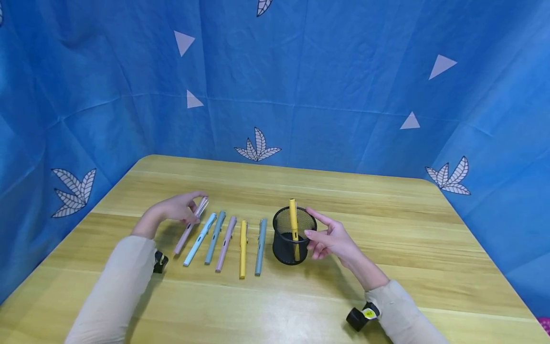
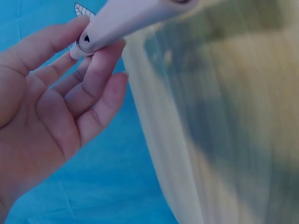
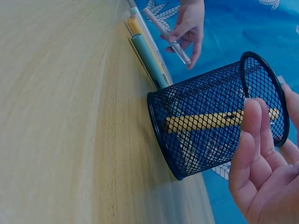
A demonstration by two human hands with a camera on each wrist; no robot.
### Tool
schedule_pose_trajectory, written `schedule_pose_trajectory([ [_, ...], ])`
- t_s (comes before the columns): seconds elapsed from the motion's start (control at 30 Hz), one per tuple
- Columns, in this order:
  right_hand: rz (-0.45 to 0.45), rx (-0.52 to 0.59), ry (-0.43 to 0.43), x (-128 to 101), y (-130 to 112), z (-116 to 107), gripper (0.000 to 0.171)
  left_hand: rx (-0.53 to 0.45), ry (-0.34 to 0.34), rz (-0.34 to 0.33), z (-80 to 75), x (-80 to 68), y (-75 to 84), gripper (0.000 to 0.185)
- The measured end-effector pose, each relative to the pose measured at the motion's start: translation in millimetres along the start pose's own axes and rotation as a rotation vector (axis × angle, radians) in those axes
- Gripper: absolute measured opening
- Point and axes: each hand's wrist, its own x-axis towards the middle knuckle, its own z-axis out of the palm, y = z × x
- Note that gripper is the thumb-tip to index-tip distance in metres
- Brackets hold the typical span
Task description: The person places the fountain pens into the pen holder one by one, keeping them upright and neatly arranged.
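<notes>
1. Pens all over this desk, so here's the layout. The left hand [image 1: 178, 209] pinches the top end of a pale pink pen [image 1: 190, 226], thumb and fingertips closed on it. From the head view the pen slants down toward the wooden table [image 1: 386, 229], and I can't tell whether its lower end touches the wood.

2. Just beside it lies a row of five more: light blue pen [image 1: 199, 240], grey-blue pen [image 1: 215, 237], mauve pen [image 1: 226, 243], yellow pen [image 1: 243, 248] and another blue-grey pen [image 1: 260, 246], roughly parallel.

3. The right hand [image 1: 333, 239] is open, fingers relaxed, sitting right by the black mesh cup [image 1: 293, 241]. Fingertips look to be at its rim or wall, but nothing is curled round it. One yellow pen in the cup [image 1: 294, 224] stands there already, leaning on the near side.

4. My take on doing this lift well: that grip is way out at the tip, so the pen could swing. I'd raise it straight up so it doesn't knock the light blue one next door.

5. If it's going in the cup, come in tip-down over the open side, away from the yellow one, and let the right hand brace the mesh wall. That cup looks light and could tip or slide.
</notes>
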Motion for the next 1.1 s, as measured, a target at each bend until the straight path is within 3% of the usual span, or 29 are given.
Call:
schedule_pose_trajectory([
  [0.63, -0.004, 0.001, -0.003, -1, -1, 0, 0.069, 0.010, 0.000, 0.056, 4.0, 11.8, 19.0, 0.072],
  [1.1, -0.013, 0.001, -0.005, 0, 1, 0, 0.068, -0.075, 0.046, 0.089, 11.4, 15.9, 29.4, 0.072],
])
